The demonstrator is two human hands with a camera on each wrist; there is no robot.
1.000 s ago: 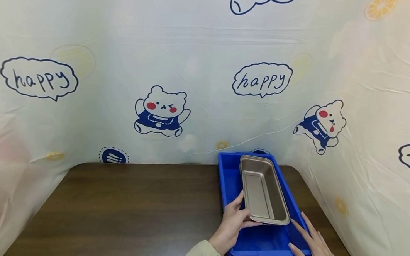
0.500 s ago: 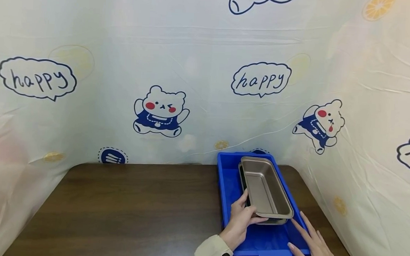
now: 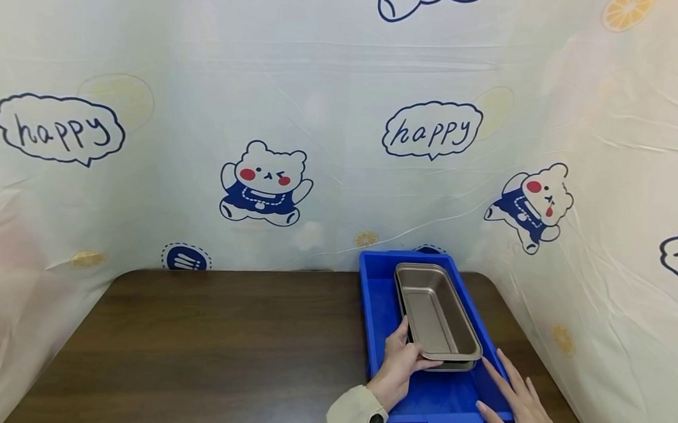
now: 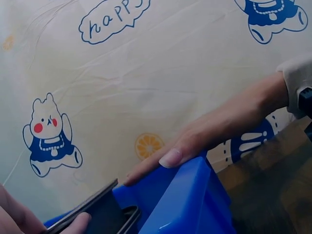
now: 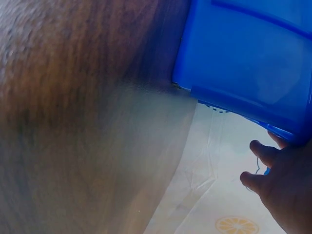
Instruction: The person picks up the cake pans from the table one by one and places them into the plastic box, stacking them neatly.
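A bronze loaf pan (image 3: 434,312) sits over a second, lower pan (image 3: 451,367), whose near rim shows beneath it. Both are inside a blue plastic tray (image 3: 438,402). My left hand (image 3: 394,371) grips the upper pan at its near left corner, thumb on the rim and fingers along the side and underneath. In the left wrist view, a gap separates the upper pan's dark side from another rim (image 4: 130,218). My right hand (image 3: 521,406) rests on the tray's right rim with its fingers spread and fairly straight. The right wrist view shows the tray's outer wall (image 5: 243,58).
A dark brown wooden table (image 3: 223,339) carries the tray at its right side. Behind and beside it hangs a pale cloth (image 3: 340,192) printed with bears and the word "happy". The tray's far end lies close to this cloth.
The upper pan has risen from the lower one at its near end, exposing the lower rim. It shifted right, then slightly back left, with my left hand. My right hand stays put.
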